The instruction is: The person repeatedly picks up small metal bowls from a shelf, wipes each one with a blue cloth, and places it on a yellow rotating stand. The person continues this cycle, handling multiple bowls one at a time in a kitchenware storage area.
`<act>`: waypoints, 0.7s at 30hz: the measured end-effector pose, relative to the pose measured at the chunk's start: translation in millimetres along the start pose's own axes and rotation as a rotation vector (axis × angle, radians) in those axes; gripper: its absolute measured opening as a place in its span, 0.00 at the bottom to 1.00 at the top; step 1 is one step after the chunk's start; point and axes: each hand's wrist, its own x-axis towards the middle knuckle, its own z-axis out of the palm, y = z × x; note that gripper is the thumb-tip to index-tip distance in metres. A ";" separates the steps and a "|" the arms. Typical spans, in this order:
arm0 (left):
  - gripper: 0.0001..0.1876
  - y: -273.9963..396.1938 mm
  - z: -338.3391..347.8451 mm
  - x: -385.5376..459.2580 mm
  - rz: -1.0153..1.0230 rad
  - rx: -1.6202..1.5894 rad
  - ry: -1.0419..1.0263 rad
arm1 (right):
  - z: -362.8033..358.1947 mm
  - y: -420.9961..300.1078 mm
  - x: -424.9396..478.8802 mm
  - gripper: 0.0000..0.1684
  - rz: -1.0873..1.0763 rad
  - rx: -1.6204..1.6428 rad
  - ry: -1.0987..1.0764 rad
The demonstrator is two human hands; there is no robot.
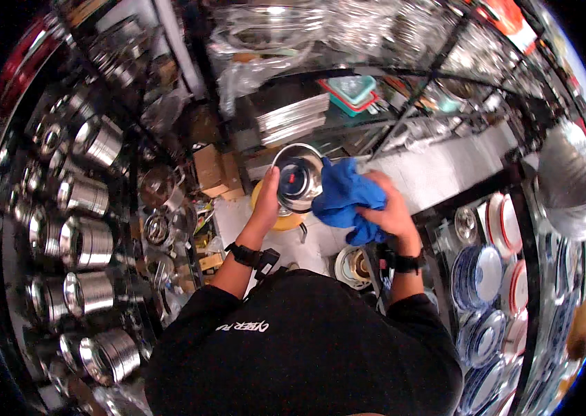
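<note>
My left hand [268, 200] grips the left rim of a shiny metal bowl [309, 192], whose hollow side faces up toward me. A small red mark shows on the bowl's inside. Bunched in my right hand [389, 205] is a blue cloth [350, 195], and its left edge overlaps the bowl's right rim in this view. Whether the cloth presses on the metal I cannot tell. Both wrists wear black bands.
Metal pots [87, 242] line the shelf at left. At right stand stacks of blue-rimmed plates [485, 275] and red-rimmed plates [516, 286]. Ahead are teal and red plastic baskets [353, 93] and a cardboard box [212, 169]. A yellow stool [288, 222] stands below the bowl.
</note>
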 end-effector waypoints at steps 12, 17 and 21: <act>0.26 89.7 -36.3 -98.8 0.579 0.556 0.423 | 212.9 -69.8 71.5 0.51 0.009 0.435 -0.148; 0.28 112.2 -74.3 -127.7 0.644 0.700 0.475 | 249.6 -122.2 72.9 0.46 -0.008 0.250 -0.227; 0.31 131.5 -66.6 -149.9 0.617 0.835 0.492 | 263.6 -139.2 69.0 0.42 -0.079 0.083 -0.138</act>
